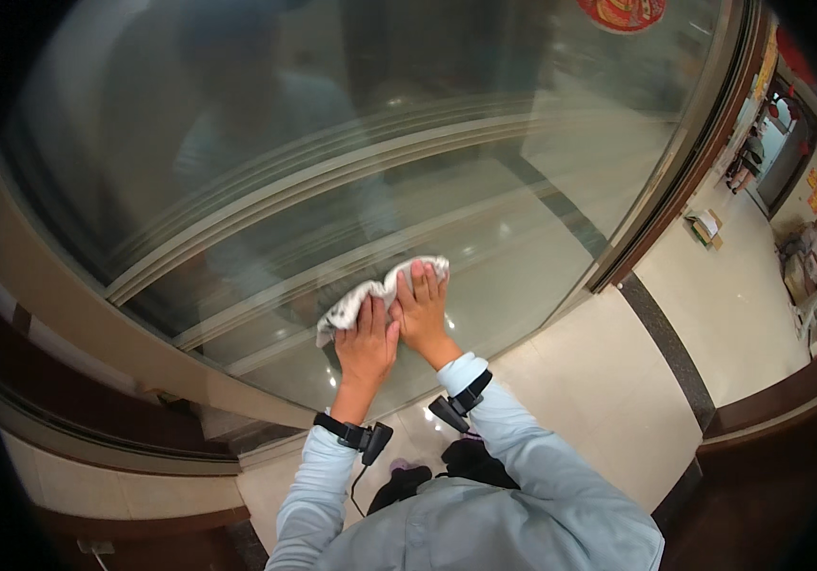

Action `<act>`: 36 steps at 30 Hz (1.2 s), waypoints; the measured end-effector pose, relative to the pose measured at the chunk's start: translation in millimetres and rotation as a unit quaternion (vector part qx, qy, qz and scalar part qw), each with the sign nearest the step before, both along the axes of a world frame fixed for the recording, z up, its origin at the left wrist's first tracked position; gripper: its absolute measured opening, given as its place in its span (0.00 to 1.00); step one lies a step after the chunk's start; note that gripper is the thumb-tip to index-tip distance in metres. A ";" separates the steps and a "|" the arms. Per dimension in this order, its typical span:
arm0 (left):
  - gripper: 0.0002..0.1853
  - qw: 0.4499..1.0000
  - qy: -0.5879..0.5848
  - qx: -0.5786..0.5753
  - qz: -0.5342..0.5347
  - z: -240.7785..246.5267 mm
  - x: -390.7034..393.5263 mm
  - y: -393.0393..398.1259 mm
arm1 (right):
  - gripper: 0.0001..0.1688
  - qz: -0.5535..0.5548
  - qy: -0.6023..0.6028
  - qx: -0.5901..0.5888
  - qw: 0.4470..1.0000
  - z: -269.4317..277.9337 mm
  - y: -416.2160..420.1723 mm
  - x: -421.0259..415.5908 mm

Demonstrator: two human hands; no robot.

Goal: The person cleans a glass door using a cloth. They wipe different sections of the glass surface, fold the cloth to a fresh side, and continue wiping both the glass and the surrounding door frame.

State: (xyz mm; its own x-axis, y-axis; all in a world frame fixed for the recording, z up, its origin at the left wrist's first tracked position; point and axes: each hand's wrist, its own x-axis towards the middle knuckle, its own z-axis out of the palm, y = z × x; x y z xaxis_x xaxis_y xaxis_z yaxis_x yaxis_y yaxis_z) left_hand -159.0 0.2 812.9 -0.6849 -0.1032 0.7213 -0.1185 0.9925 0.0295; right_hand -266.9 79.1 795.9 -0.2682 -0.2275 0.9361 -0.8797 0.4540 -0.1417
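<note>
A white cloth (358,303) with dark marks lies bunched against the lower part of a large glass door panel (480,235). My left hand (366,350) presses the cloth's left part to the glass, fingers pointing up. Just right of it and slightly higher, my right hand (424,307) holds the cloth's right end against the pane. The thumbs almost meet between the hands. Under both palms, part of the cloth is hidden. Pale reflections and metal track lines show in the glass.
A brown door frame (673,178) borders the glass on the right. Beyond it, an open cardboard box (705,227) sits on the tiled floor (744,300), and a person (748,160) stands farther off. Piled items (812,285) line the far right wall. A red round decoration (623,13) is on the glass.
</note>
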 end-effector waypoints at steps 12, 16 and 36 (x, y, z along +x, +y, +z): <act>0.33 0.977 0.204 -0.018 0.067 182.3 -117.9 97.5 | 0.30 0.019 0.095 -0.060 0.993 222.1 83.5 -97.1; 0.34 0.986 0.149 -0.046 0.050 118.8 -138.9 118.5 | 0.31 -0.005 0.063 -0.031 0.997 145.5 110.8 -126.0; 0.32 0.978 0.174 -0.111 0.016 272.5 -165.9 159.9 | 0.33 -0.023 0.070 -0.095 0.993 279.7 149.0 -155.5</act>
